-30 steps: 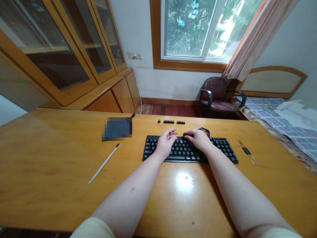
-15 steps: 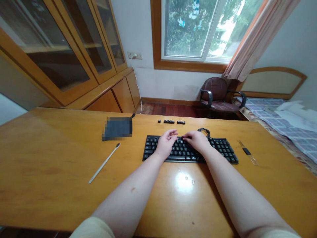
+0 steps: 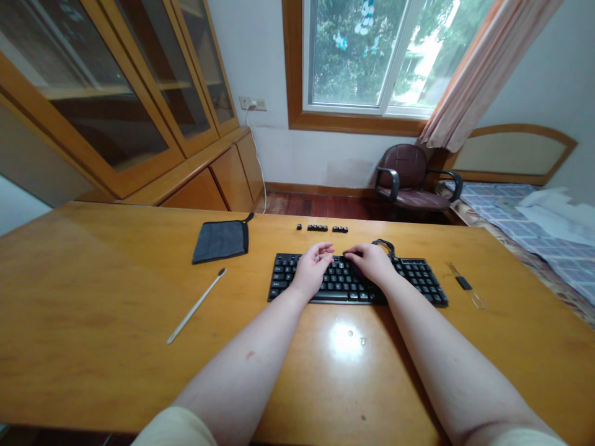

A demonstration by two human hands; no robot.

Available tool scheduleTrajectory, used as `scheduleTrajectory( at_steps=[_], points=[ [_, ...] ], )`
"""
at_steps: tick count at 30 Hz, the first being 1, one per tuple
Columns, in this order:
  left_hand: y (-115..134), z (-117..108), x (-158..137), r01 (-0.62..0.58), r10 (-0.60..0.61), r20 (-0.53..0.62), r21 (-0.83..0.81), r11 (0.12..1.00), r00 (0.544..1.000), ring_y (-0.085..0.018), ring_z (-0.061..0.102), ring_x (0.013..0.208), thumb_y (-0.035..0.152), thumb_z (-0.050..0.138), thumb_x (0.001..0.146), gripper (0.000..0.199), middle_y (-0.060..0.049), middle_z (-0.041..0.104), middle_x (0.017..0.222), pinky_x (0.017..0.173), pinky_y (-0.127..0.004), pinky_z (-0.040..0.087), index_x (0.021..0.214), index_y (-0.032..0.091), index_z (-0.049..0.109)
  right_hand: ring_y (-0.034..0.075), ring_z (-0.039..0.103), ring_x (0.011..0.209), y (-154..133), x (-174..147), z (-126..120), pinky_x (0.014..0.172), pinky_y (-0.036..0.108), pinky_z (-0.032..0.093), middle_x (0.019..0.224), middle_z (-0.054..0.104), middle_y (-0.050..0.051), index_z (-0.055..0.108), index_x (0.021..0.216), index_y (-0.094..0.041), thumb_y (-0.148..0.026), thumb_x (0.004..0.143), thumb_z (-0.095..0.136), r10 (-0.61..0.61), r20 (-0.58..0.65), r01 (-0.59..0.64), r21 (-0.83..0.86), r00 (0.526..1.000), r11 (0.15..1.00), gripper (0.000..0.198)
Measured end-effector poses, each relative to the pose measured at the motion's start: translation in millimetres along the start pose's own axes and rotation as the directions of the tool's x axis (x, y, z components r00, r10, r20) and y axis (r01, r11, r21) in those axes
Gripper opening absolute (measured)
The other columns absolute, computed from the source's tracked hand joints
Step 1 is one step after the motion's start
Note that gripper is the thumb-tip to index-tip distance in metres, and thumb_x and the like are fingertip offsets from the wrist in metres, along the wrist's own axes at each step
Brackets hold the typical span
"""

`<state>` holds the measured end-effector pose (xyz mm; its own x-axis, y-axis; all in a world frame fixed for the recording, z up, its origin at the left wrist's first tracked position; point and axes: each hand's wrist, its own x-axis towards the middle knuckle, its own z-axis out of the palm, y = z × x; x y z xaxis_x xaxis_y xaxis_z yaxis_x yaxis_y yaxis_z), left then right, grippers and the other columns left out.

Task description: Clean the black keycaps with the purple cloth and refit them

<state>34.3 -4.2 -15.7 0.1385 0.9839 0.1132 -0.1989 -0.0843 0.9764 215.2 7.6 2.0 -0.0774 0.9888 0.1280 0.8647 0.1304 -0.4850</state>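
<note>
A black keyboard [image 3: 344, 296] lies on the wooden desk, its middle and top row partly covered by my hands. Over its left half, my left hand [image 3: 312, 267] is loosely curved with the fingers apart, holding nothing that I can see. My right hand [image 3: 372, 263] is at the top row, thumb and fingertips pinched around a small black keycap [image 3: 345, 253]. Behind the keyboard, loose keycaps sit in a line: a single one [image 3: 299, 227], a longer group [image 3: 317, 228] and a shorter group [image 3: 340, 229].
On the left of the desk [image 3: 116, 291] are a dark grey zip pouch [image 3: 220, 240] and a long white brush [image 3: 196, 306]. A wire keycap puller [image 3: 463, 283] lies right of the keyboard. The coiled cable [image 3: 385, 245] rests behind it. A chair [image 3: 409, 176] stands beyond the desk.
My right hand has risen slightly at the top row, with the pinched keycap lifted a little. My left hand stays nearly still.
</note>
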Motion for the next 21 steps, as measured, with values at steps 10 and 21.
scheduleTrajectory(
  at_steps=[10,21],
  points=[
    [1.9,0.9,-0.3,0.005,-0.005,-0.002,0.007,1.0,1.0,-0.012,0.059,0.077,0.017,0.056,0.076,0.027,-0.009,0.063,0.099,0.084,-0.032,0.046,0.103,0.013,0.057,0.021,0.065,0.085,2.2,1.4,-1.4,0.077,0.03,0.047,0.089,0.073,0.003,0.072,0.088,-0.025,-0.039,0.079,0.056,0.02,0.021,-0.02,0.033,1.0,0.999,0.023],
    [-2.3,-0.1,1.5,-0.003,0.003,0.001,0.009,1.0,1.0,-0.011,0.06,0.076,0.017,0.056,0.076,0.027,-0.008,0.063,0.098,0.084,-0.031,0.046,0.103,0.014,0.057,0.019,0.064,0.085,-2.2,-1.3,2.8,0.072,0.027,0.046,0.09,0.072,0.0,0.072,0.088,-0.027,-0.036,0.077,0.06,-0.042,0.043,0.047,-0.134,0.998,0.99,0.019]
  ],
)
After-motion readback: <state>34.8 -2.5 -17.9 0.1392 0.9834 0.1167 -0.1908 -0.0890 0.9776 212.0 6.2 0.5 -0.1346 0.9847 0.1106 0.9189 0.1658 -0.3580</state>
